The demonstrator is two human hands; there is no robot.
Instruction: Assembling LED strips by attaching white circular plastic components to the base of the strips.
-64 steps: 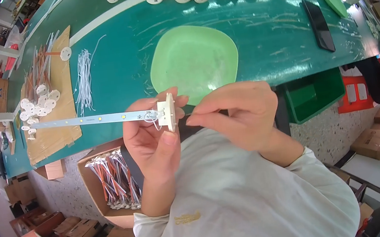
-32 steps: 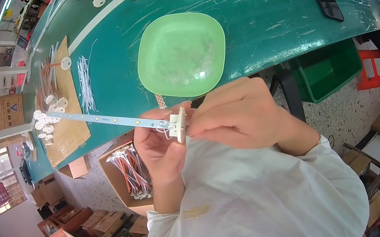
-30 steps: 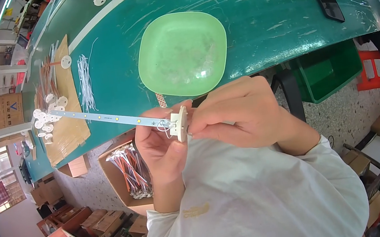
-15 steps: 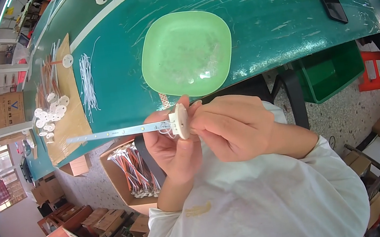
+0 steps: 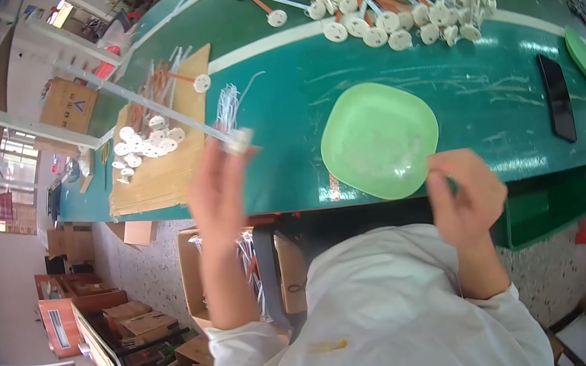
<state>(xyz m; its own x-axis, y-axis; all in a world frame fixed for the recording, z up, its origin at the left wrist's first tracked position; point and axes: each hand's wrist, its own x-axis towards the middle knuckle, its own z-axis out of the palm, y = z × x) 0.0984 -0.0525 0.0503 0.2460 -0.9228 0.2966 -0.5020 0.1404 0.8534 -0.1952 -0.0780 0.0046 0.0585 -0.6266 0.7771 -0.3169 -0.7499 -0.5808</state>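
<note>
My left hand (image 5: 217, 193), smeared by motion, is raised over the table's near left edge. Its fingers hold a light strip by the white round base (image 5: 237, 142), and the long pale strip points up and to the left. By the right rim of a light green plastic tray (image 5: 375, 109) is my right hand (image 5: 468, 193), closed, thumb and forefinger pinched together. Whatever is in that pinch, if anything, is too small to make out. A bundle of thin white wires (image 5: 228, 108) lies just beyond my left hand.
Strips with white round ends (image 5: 151, 139) lie on cardboard (image 5: 149, 183) at left. A bigger pile (image 5: 390, 20) is at the back. A black phone (image 5: 556, 96) lies at right. Below the table edge stand a carton of strips (image 5: 193, 277) and a dark green crate (image 5: 545, 213).
My hands have parted. The left has carried the light strip left and away from me; the right has moved right to the tray's edge. The view has shifted, showing more of the back pile.
</note>
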